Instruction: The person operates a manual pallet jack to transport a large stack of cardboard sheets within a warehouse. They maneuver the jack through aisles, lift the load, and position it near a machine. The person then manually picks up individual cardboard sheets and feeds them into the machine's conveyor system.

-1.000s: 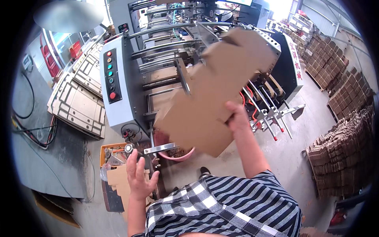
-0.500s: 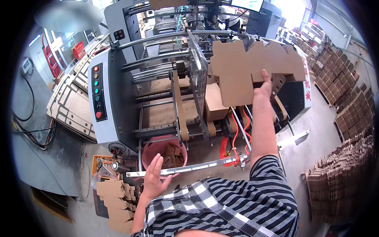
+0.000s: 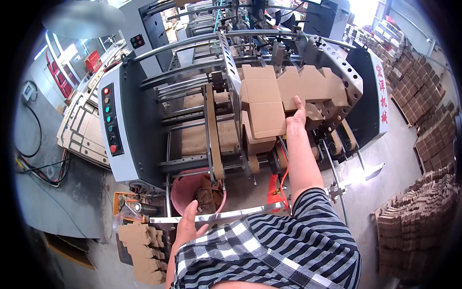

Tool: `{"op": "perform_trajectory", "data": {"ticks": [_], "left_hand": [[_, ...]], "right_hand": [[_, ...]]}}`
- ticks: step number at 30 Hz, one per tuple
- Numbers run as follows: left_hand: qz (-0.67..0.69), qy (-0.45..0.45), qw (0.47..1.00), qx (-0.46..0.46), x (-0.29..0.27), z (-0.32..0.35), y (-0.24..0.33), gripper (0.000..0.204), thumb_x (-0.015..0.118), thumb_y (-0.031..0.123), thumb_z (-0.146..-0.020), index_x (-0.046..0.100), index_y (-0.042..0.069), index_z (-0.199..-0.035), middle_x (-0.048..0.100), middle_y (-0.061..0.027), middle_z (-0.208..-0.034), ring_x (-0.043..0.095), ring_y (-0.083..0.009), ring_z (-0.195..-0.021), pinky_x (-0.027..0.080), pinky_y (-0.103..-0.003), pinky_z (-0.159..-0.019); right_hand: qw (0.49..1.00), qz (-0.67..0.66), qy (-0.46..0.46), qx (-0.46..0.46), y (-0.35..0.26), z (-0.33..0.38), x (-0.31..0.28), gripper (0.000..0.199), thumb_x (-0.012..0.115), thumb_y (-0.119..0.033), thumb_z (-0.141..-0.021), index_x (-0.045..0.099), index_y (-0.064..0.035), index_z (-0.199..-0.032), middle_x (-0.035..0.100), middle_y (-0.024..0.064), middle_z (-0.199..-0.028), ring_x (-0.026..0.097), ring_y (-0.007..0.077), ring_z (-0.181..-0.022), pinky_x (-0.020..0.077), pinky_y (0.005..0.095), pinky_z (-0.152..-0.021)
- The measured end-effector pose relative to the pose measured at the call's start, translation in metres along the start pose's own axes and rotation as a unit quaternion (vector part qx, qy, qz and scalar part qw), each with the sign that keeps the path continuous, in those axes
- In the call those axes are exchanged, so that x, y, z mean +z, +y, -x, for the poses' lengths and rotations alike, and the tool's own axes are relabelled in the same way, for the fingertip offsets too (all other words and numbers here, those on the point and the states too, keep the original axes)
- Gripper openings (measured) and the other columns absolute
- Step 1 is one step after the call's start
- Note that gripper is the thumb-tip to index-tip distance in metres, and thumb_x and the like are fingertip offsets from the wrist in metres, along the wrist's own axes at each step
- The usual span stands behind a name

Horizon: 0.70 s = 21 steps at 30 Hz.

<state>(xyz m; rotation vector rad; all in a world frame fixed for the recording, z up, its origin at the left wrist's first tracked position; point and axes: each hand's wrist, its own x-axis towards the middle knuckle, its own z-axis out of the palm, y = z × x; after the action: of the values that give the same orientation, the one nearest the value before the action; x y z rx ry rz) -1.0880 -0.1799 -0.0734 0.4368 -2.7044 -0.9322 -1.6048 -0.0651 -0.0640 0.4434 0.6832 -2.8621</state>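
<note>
My right hand [image 3: 297,115] presses the cardboard blanks [image 3: 281,98] into the machine's feeder [image 3: 337,62]; next, square them. My left hand [image 3: 187,226] hangs open by the rail [image 3: 216,216].

- The fingertips of the right hand [image 3: 297,117] are hidden behind the cardboard blanks [image 3: 274,101] being gripped.
- The lower part of the pink bucket [image 3: 185,189] is covered by the metal bar [image 3: 216,216].
- A blurred patch [image 3: 82,18] masks the upper left.
- A person [image 3: 281,12] behind the machine is cut off by the top edge.
</note>
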Motion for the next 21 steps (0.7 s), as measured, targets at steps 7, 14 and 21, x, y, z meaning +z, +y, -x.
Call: {"op": "perform_trajectory", "data": {"ticks": [7,14,21], "left_hand": [[-0.028,-0.042,0.998,-0.025,0.002,-0.010,-0.007,0.095,0.080,0.011,-0.065,0.025,0.009,-0.142,0.043,-0.0193,-0.134,0.050,-0.0369,-0.116,0.045,-0.040,-0.092],[-0.001,-0.065,0.997,-0.031,0.013,-0.016,-0.016,0.096,0.080,0.008,-0.063,0.026,0.009,-0.142,0.046,-0.0197,-0.131,0.050,-0.0371,-0.114,0.045,-0.040,-0.093],[-0.012,-0.098,0.995,-0.008,0.017,-0.049,-0.010,0.088,0.078,0.009,-0.066,0.030,0.010,-0.140,0.047,-0.0195,-0.129,0.051,-0.0382,-0.113,0.044,-0.042,-0.092]], "right_hand": [[0.997,0.047,0.055,0.038,0.026,-0.043,-0.022,0.044,0.077,-0.010,-0.071,0.060,-0.0055,-0.111,0.063,0.0085,-0.108,0.060,0.0284,-0.098,0.0486,0.0476,-0.087],[0.928,0.293,0.015,0.230,0.005,-0.031,-0.014,0.048,0.068,-0.035,-0.082,0.054,-0.0080,-0.118,0.062,0.0123,-0.115,0.061,0.0314,-0.100,0.0477,0.0484,-0.088],[0.797,0.525,-0.015,0.299,-0.034,-0.042,-0.021,0.085,0.064,-0.059,-0.077,0.036,-0.0009,-0.132,0.060,0.0271,-0.107,0.067,0.0282,-0.084,0.0563,0.0282,-0.061]]}}
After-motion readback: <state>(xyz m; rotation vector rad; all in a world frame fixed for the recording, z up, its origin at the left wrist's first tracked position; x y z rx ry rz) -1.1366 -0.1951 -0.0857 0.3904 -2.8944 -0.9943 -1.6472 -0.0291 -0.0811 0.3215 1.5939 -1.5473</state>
